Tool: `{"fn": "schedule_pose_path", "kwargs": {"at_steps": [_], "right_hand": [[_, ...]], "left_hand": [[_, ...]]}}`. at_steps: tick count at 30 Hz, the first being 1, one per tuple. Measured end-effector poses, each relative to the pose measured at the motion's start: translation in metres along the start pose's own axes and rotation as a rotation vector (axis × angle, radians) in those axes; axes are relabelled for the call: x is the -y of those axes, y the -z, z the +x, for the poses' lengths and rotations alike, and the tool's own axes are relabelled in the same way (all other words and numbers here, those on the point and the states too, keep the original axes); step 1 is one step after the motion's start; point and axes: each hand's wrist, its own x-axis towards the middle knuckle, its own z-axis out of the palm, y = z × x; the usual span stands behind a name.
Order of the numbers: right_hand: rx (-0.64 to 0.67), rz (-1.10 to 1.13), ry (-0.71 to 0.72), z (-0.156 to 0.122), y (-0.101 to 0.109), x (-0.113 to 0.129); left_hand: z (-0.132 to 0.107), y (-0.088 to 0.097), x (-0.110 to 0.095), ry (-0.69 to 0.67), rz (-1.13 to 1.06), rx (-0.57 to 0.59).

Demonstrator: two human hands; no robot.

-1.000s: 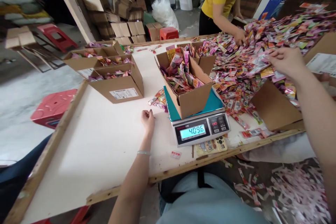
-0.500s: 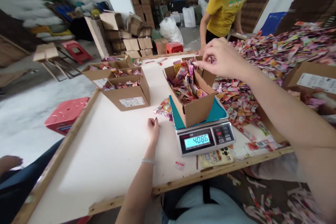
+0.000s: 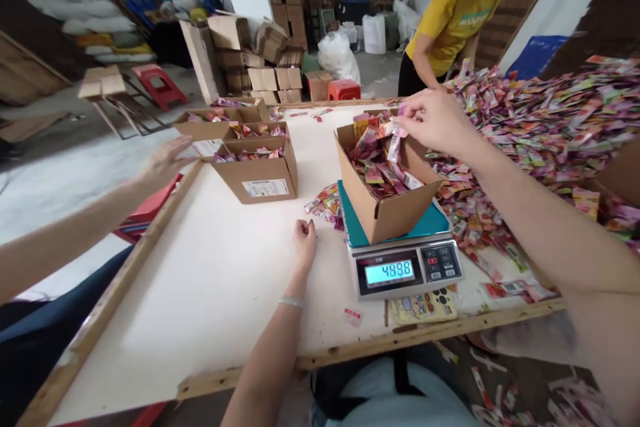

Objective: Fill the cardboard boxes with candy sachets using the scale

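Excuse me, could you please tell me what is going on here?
The person's right hand pinches packets over an open cardboard box of them, which stands on a lit scale. The loosely closed left hand lies on the table beside the scale. Another person's hand is near other packet-filled boxes on the left.

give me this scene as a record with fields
left hand: loosely curled, left of the scale
right hand: fingers pinching packets over the open box
open box: on the scale, holding more packets
display: lit, digits blurred
other boxes: left of the scale, packets inside
loose pile: packets heaped at right
nearby people: one person in yellow across the table; another person's hand at left
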Motion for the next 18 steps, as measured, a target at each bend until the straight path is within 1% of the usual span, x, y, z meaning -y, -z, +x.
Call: {"fn": "schedule_pose_path", "kwargs": {"at_steps": [3,5,7,8,9,10,11,13,15,17,18], "right_hand": [[-0.16,0.086,-0.11,-0.016,0.038,-0.011],[-0.278,0.015,-0.148,-0.033,0.063,-0.026],[-0.345,-0.108,-0.216,-0.052,0.079,-0.04],[-0.347,-0.121,-0.273,-0.062,0.08,-0.045],[-0.327,-0.066,-0.342,-0.071,0.076,-0.046],[-0.275,0.06,-0.415,-0.079,0.068,-0.044],[-0.193,0.239,-0.48,-0.086,0.056,-0.039],[0.018,0.619,-0.549,-0.094,0.026,-0.02],[0.179,0.884,-0.551,-0.096,-0.001,0.005],[0.252,1.005,-0.512,-0.095,-0.019,0.031],[0.283,1.04,-0.482,-0.094,-0.024,0.045]], "left_hand": [[0.001,0.003,-0.001,0.003,-0.009,-0.013],[0.001,0.005,-0.002,0.011,-0.022,-0.017],[0.002,0.007,-0.005,0.021,-0.045,-0.022],[0.002,0.006,-0.008,0.025,-0.062,-0.023],[0.001,0.005,-0.012,0.028,-0.083,-0.02],[-0.001,0.003,-0.017,0.026,-0.108,-0.009],[-0.005,0.0,-0.022,0.018,-0.131,0.008],[-0.015,-0.008,-0.035,-0.024,-0.168,0.068],[-0.03,-0.017,-0.049,-0.022,-0.263,0.191],[-0.046,-0.022,-0.062,0.045,-0.379,0.336],[-0.054,-0.02,-0.068,0.096,-0.442,0.394]]}}
